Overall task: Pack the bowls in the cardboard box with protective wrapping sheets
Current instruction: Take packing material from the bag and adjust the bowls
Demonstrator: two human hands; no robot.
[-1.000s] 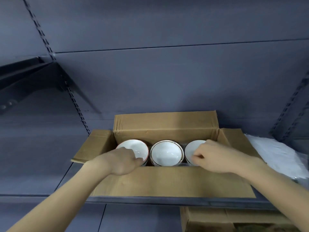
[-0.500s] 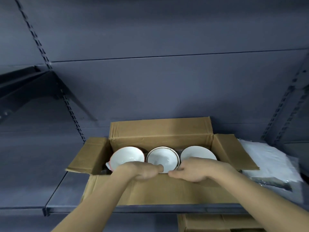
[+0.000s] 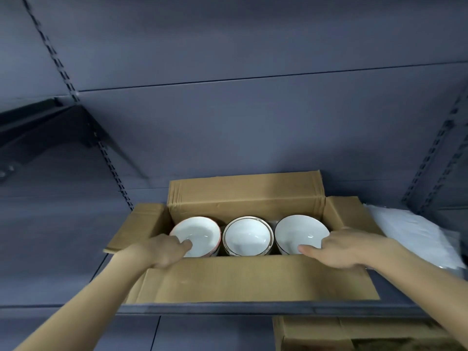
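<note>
An open cardboard box (image 3: 253, 277) sits on a grey shelf (image 3: 76, 282), its flaps folded outward. Inside, three white bowls stand in a row: the left bowl (image 3: 200, 230), the middle bowl (image 3: 247, 235) and the right bowl (image 3: 298, 231). The left hand (image 3: 162, 252) reaches over the near wall, its grip curled on the left bowl's near rim. The right hand (image 3: 342, 249) does likewise at the right bowl's near rim, thumb on the rim. White wrapping sheets (image 3: 415, 234) lie on the shelf just right of the box.
</note>
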